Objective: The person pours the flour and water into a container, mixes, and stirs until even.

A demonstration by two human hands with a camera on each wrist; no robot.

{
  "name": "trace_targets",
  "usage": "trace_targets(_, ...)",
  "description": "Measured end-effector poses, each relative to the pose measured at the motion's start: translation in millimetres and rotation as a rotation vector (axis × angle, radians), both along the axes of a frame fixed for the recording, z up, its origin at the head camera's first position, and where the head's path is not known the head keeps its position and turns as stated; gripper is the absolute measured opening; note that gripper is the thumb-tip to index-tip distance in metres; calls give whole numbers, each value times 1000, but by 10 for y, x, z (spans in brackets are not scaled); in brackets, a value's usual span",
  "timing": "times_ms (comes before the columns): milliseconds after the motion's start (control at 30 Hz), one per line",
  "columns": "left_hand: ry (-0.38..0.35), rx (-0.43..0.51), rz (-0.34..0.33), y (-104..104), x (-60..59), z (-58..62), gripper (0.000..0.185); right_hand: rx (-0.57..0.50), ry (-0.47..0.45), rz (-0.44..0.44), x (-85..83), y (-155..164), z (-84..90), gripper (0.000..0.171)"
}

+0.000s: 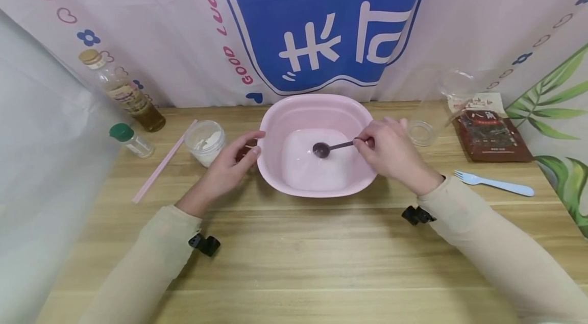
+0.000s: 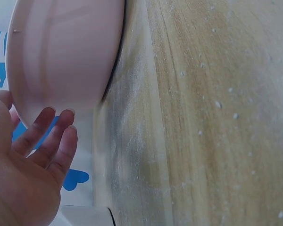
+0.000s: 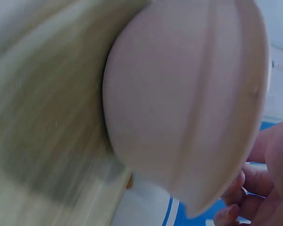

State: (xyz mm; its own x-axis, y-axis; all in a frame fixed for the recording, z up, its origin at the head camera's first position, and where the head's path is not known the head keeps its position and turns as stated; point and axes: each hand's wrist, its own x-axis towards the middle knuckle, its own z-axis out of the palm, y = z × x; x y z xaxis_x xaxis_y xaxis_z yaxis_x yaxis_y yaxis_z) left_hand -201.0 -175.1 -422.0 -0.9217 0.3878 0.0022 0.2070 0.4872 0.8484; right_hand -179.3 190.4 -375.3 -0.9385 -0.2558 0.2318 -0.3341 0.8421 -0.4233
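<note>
Wood-grain surface (image 1: 294, 263), dusted with fine white specks in the left wrist view. Largest thing on it: pink plastic basin (image 1: 317, 109), centre, holding a shallow layer of pale liquid or white mix; cannot tell which.

Right hand (image 1: 390, 153) over the basin's right rim, fingers curled round the handle of a dark spoon (image 1: 321, 149). Spoon bowl sits low in the basin's middle, in or on the contents.

Left hand (image 1: 229, 166) at the basin's left wall, fingers fairly straight and relaxed, tips at or just beside the rim, gripping nothing. Left wrist view shows the fingertips (image 2: 52, 136) close under the wall; contact uncertain.

Step in hand, as judged: stirring or scooping the contents while the other hand steadies the basin. Next move likely calls for keeping the spoon low so nothing slops over, with the left hand firm against the wall.

Around it, smaller:
- brown packet (image 1: 489, 132), far right
- oil bottle (image 1: 121, 92), far left
- jar of white powder (image 1: 205, 141), just beside the left hand
- pink stick (image 1: 163, 163)
- pale blue fork (image 1: 493, 182)
- small clear cup (image 1: 420, 132)
- green-capped shaker (image 1: 130, 140)
</note>
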Motion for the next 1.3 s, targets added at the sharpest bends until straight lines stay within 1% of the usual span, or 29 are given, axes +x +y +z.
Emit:
trace_targets(133, 1, 8, -1, 2, 0, -7, 47, -30, -11, -30, -51, 65, 7, 14)
trace_targets(333, -12, 8, 4, -3, 2, -1, 47, -87, 5, -67, -89, 98, 47, 16)
trace_targets(467, -26, 0, 9, -4, 0, 4, 47, -112, -19, -83, -123, 59, 40, 17)
trace_targets(567, -21, 2, 9, -2, -4, -1, 47, -126, -45, -82, -147, 8, 20, 18)
trace_targets(767, 1, 10, 12, 6, -10, -6, 46, -89, -85, -57, -159, -90, -18, 18)
trace_targets(1033, 7, 12, 11, 7, -7, 3, 46, -95, -146, 8, -126, -223, -26, 16)
trace_targets(1167, 10, 16, 7, 7, -10, -5, 46, -61, -156, 48, -85, -255, 10, 14)
trace_targets(1300, 11, 21, 4, 7, -5, -1, 47, -8, -151, 50, -42, -204, 74, 14)
